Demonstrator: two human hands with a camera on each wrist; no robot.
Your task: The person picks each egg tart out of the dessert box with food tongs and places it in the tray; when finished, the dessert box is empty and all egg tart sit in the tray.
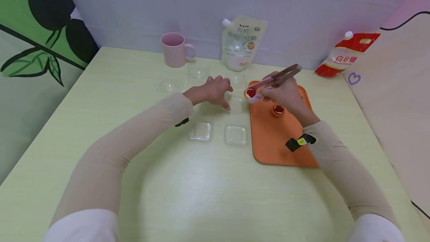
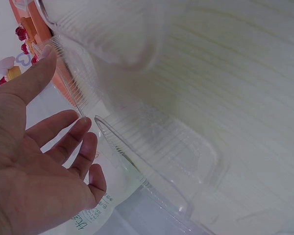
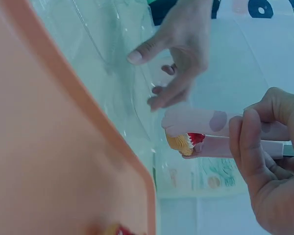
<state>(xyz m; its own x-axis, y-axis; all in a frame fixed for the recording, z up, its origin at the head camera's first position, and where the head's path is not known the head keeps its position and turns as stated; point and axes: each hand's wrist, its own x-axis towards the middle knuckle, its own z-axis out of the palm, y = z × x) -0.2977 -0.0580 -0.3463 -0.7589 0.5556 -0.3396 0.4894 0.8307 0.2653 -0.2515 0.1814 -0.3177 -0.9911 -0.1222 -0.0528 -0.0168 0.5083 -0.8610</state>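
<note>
My right hand (image 1: 281, 90) grips pink-tipped tongs (image 3: 213, 122) with metal at the handle end. Between the tong tips is a small tart (image 1: 250, 93) with a yellow crust and red topping, held above the tray's left edge. A second red-topped tart (image 1: 278, 110) lies on the orange tray (image 1: 273, 145) beneath that hand. My left hand (image 1: 216, 90) reaches over the table, thumb and fingers spread apart beside a clear plastic box (image 1: 236, 104). Whether its thumb touches the box rim, I cannot tell.
More clear boxes stand around the left hand, among them one at the front (image 1: 200, 132) and another near the tray (image 1: 235, 135). Along the back wall are a pink mug (image 1: 174, 50) and a white spouted pouch (image 1: 240, 44). A red-and-white pouch (image 1: 346, 55) leans at the back right.
</note>
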